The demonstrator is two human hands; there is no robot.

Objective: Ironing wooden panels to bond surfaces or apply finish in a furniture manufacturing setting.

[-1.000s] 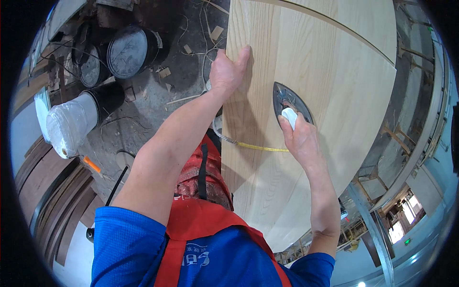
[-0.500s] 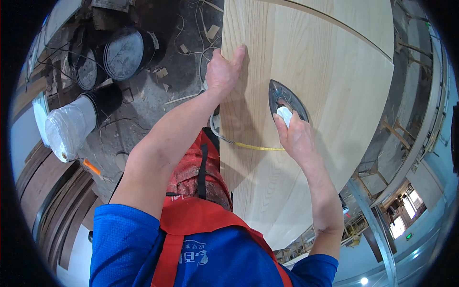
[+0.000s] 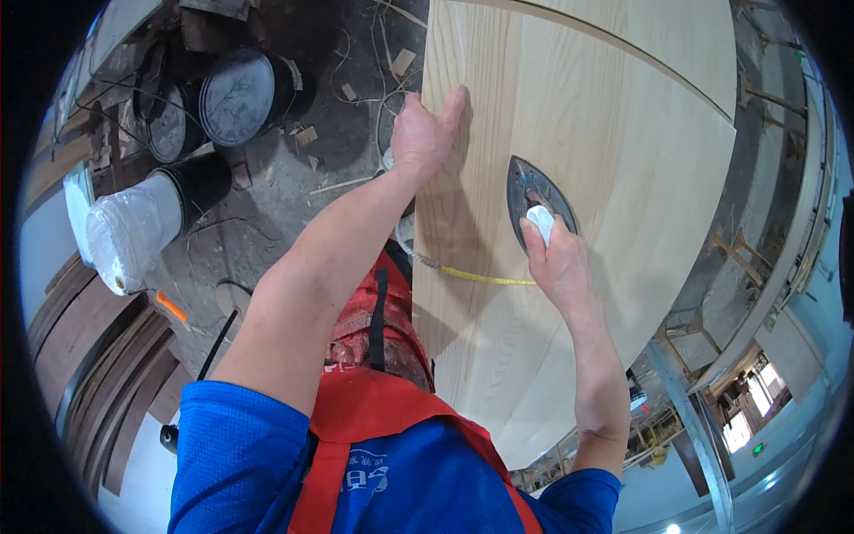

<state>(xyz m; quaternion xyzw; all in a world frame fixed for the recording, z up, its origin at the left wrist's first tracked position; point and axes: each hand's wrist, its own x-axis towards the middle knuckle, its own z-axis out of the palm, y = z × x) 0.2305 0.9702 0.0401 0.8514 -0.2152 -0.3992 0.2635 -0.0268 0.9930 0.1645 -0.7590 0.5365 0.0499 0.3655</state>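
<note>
The wooden panel (image 3: 578, 178) fills the upper right of the head view, pale and curved at its far edge. On its middle sits a dark iron (image 3: 534, 206), the right hand (image 3: 560, 267) closed round its white handle. The left hand (image 3: 425, 133) lies flat at the panel's left edge, fingers spread, gripping nothing. Left of the panel stand paint buckets (image 3: 240, 93). Pressing seems in hand; next calls for steady sliding pressure, I judge.

dusty concrete floor (image 3: 294, 191) strewn with wood scraps (image 3: 402, 62) and buckets (image 3: 240, 96).
</note>
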